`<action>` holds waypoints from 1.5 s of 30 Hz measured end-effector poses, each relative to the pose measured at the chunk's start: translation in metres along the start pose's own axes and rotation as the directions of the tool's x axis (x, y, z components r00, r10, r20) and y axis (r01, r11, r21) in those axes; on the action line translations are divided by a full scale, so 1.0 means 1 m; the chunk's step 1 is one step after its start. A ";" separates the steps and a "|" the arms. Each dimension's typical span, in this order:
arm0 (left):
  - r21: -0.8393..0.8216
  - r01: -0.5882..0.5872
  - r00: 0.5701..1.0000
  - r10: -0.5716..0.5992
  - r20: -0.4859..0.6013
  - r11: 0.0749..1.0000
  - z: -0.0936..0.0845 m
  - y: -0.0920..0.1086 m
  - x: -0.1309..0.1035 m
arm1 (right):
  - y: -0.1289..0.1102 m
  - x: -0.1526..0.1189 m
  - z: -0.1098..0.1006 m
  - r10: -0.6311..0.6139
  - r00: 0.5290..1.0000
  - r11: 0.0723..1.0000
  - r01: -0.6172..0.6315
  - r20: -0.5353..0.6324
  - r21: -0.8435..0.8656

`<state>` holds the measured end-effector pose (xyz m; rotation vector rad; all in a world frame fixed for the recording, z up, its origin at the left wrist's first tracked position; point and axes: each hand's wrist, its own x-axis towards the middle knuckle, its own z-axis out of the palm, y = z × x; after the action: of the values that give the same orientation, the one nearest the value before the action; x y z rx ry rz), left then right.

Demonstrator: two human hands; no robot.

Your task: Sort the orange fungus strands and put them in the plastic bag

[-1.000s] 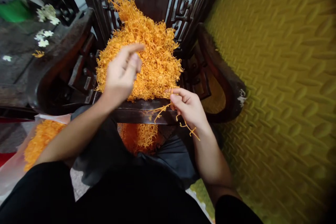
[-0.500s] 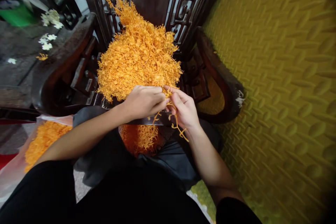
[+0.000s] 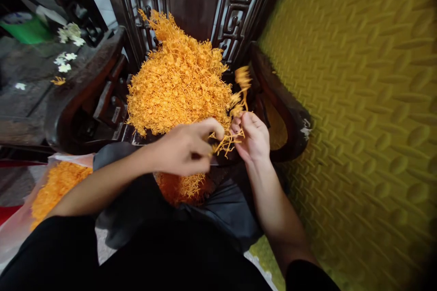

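We see the orange heap (image 3: 177, 86) piled on the seat of a dark carved chair (image 3: 194, 11), probably because the seat brings it up to working height and the chair's back keeps it from spilling away. Just beside the heap's lower right edge, the right hand (image 3: 254, 136) pinches an orange sprig (image 3: 244, 88) between thumb and fingertips, its other fingers folded in; the blurred head points up, a hold that we judge leaves the stem end open to the other hand. Below the heap's near right edge, thin stems (image 3: 227, 143) stick out between the two hands, and we cannot tell whether they belong to that same sprig. The left hand (image 3: 186, 148), in front of the heap, has its fingers bent and its thumb apart from the curled forefinger; blur keeps us from saying whether it grips a stem. As for containers, a translucent plastic bag (image 3: 23, 223) stands open to the lower left of the heap with loose orange pieces (image 3: 56, 186) inside, and directly below the heap, between the knees, we find more orange strands (image 3: 191, 185), though we cannot make out what contains them. Both seem placed for easy reach from the heap. Well to the upper left of it, a green bowl (image 3: 27, 32) holds something pale that we cannot identify, with small white flowers (image 3: 64, 67) lying between bowl and heap.
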<state>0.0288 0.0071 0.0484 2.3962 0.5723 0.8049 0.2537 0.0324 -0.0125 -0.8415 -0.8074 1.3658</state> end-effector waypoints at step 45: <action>0.724 0.085 0.978 -0.196 0.070 0.685 0.029 -0.036 0.005 | 0.026 -0.025 0.021 0.068 0.997 0.956 -0.052 0.044 -0.288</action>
<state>0.0428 0.0271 0.0087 3.0222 1.1767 0.3485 0.2219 0.0089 -0.0254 -1.0651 -1.0462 1.3475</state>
